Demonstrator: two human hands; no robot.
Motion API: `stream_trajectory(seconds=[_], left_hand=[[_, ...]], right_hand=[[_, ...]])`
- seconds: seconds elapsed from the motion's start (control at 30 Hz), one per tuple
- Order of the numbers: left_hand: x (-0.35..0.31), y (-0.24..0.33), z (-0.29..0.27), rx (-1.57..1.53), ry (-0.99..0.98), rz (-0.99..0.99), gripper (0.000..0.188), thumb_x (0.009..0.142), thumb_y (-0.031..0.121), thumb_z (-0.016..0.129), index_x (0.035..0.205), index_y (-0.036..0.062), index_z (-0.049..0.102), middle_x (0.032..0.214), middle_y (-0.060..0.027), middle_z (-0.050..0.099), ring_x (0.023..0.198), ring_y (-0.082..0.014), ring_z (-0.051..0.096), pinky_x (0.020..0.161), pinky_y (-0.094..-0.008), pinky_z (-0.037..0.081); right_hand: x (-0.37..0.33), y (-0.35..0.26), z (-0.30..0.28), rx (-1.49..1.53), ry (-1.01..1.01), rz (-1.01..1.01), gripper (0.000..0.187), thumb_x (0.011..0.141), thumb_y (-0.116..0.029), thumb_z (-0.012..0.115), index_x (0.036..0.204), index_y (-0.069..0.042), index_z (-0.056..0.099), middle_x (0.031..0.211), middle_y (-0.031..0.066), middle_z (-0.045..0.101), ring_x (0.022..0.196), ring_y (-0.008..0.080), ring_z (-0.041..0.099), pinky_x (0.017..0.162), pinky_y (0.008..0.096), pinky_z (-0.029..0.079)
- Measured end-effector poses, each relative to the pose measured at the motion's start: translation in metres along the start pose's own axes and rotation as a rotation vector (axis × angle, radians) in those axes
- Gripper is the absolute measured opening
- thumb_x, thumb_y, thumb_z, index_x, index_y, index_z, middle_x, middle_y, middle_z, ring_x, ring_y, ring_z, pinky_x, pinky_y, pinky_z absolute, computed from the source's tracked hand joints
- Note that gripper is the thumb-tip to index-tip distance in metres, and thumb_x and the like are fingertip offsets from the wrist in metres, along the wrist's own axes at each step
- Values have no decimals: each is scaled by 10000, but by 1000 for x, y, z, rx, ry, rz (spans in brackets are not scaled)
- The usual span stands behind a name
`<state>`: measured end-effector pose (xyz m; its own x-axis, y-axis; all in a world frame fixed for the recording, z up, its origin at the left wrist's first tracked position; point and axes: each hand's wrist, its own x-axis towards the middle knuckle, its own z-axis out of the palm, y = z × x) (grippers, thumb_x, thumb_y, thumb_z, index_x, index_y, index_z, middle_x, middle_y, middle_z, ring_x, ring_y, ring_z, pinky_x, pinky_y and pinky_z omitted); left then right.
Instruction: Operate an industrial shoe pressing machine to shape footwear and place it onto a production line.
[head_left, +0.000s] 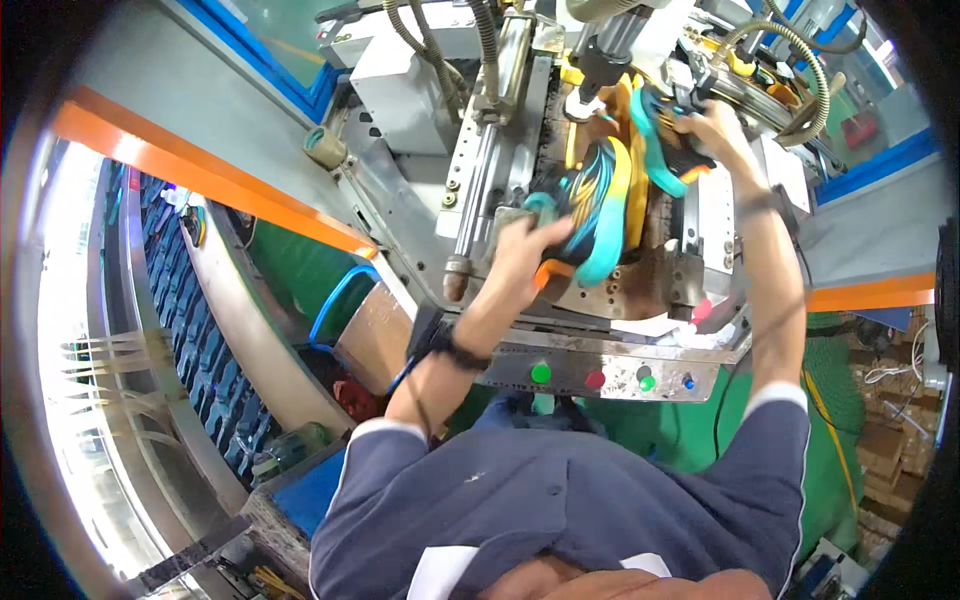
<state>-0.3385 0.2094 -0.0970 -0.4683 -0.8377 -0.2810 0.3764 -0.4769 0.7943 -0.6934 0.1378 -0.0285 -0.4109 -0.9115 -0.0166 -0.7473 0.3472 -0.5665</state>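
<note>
My left hand (525,252) is closed on the heel end of a sports shoe (603,222) with a teal and yellow sole edge, dark upper and blue and yellow laces. The shoe is tilted above the machine's metal bed, and its far end lies close to a black press head (605,68). Farther right, my right hand (714,132) grips a second shoe (655,145), dark with a teal sole. Its fingers are partly hidden behind that shoe. Yellow machine parts (636,190) show between the two shoes.
A control panel with green, red and blue buttons (600,380) runs along the machine's near edge. Steel cylinders (478,200) and hoses stand around the shoes. Orange rails (215,180) flank the machine. A conveyor (250,320) lies at left, and cardboard (885,450) at lower right.
</note>
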Motion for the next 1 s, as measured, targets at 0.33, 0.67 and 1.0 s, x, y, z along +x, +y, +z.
stream_trajectory(seconds=[0.33, 0.67, 1.0], left_hand=[[-279, 32, -74, 5, 633, 253, 532, 836, 96, 601, 1313, -50, 417, 1192, -145, 572, 1022, -227, 614, 877, -354, 507], [-381, -93, -36, -44, 1227, 353, 293, 868, 90, 623, 1124, -42, 566, 1024, -91, 642, 931, -179, 633, 815, -311, 522], [-477, -157, 3, -656, 1456, 515, 292, 830, 102, 678, 1049, -76, 602, 937, -94, 656, 814, -169, 642, 740, -287, 523]], right_hand=[[35, -17, 193, -276, 272, -139, 467, 726, -350, 707, 928, 14, 495, 897, 232, 667, 853, 385, 669, 738, 434, 545], [-242, -61, 195, 245, 73, -930, 274, 816, -30, 598, 1088, -7, 622, 1028, 177, 634, 936, 327, 597, 825, 402, 469], [-328, 12, 358, -6, -409, -1140, 216, 895, -108, 506, 1072, -36, 606, 1037, 195, 603, 1023, 373, 533, 906, 446, 425]])
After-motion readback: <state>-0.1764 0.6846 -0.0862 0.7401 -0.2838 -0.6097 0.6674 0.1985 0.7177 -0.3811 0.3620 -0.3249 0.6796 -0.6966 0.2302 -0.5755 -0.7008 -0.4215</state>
